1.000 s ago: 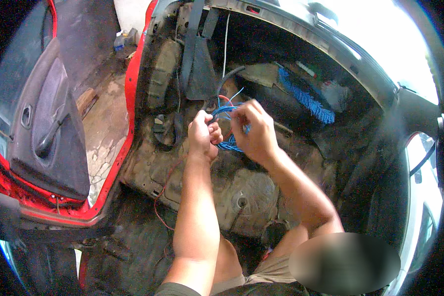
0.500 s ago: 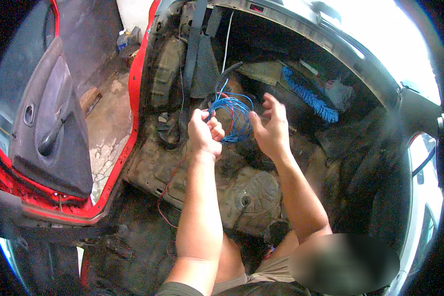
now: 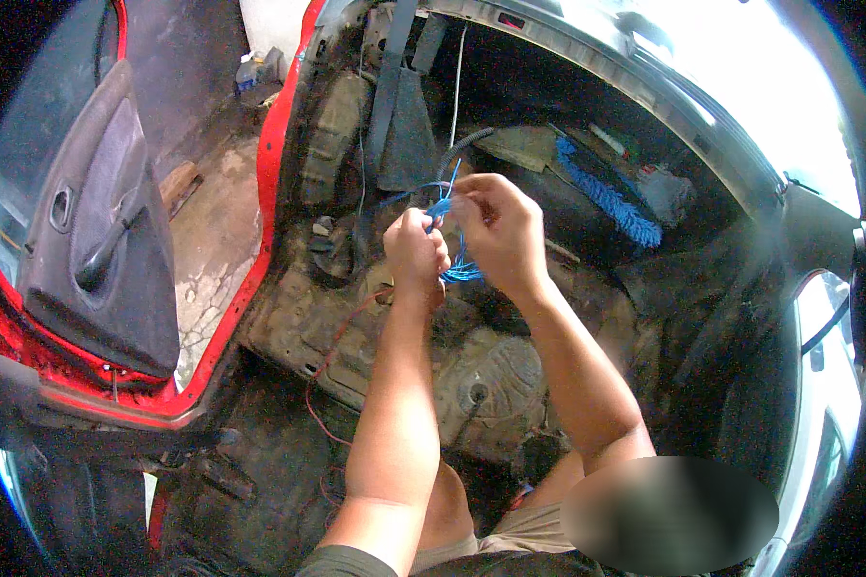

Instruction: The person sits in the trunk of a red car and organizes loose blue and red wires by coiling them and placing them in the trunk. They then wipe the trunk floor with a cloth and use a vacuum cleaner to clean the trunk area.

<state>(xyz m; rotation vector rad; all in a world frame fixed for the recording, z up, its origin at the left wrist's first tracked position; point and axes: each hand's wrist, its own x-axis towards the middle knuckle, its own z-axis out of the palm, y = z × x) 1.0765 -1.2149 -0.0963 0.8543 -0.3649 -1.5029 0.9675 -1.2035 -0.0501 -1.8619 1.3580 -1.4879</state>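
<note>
My left hand (image 3: 417,252) is closed around a bundle of thin blue wire (image 3: 464,269), whose loops hang out to the right of the fist. Close beside it, my right hand (image 3: 502,231) has its fingers curled in at the top of the bundle. Part of the blue wire passes behind the right fingers, so whether they pinch a strand is hidden. A thin red wire (image 3: 329,363) trails from below the left hand down toward the floor. Behind the hands, a black corrugated tube (image 3: 467,142) curves upward.
The bare metal rear floor of a car (image 3: 356,317) spreads below my hands, with a round cover (image 3: 496,375) in it. At left a red-edged car door (image 3: 106,240) stands open. A blue fluffy duster (image 3: 611,197) lies in the back at right.
My right hand has moved left to the wire bundle and its fingers have curled in. The left fist has turned and shifted slightly right; the blue loops now show less.
</note>
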